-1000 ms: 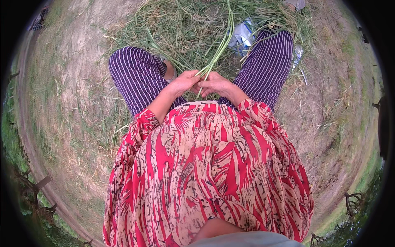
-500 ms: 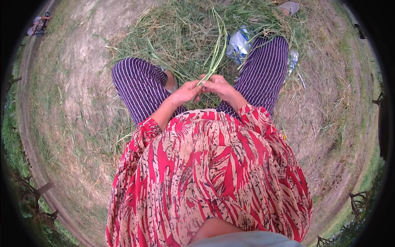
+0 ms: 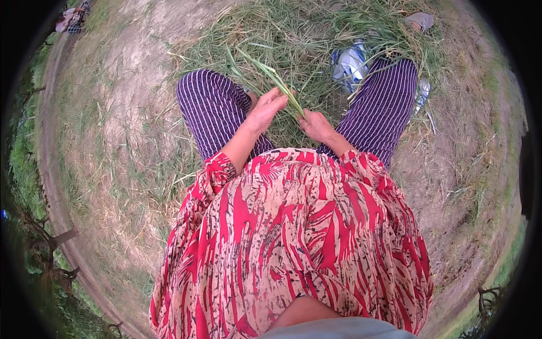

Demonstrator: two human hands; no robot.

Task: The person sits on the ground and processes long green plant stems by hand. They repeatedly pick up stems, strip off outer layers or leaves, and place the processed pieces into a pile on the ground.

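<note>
A thin bunch of long green grass blades (image 3: pixel 271 73) slants between my hands, its free tips pointing up and left. My right hand (image 3: pixel 317 125) is closed on the lower end of the bunch. Higher on the same blades is my left hand (image 3: pixel 264 112), its fingers wrapped against them. Beneath and beyond both hands lies a loose heap of cut grass (image 3: pixel 237 62), spread between and past my knees.
A white and blue plastic bag (image 3: pixel 351 65) lies in the grass by my right knee, in striped trousers (image 3: pixel 387 96). Farther off at the right is a grey shoe (image 3: pixel 420 21). Bare dirt (image 3: pixel 135 51) borders the heap. Another person (image 3: pixel 72 20) sits far at the upper left.
My hands have moved apart, the left one sliding up the blades. The bunch has tipped from nearly upright to leaning left. The whole view has shifted slightly.
</note>
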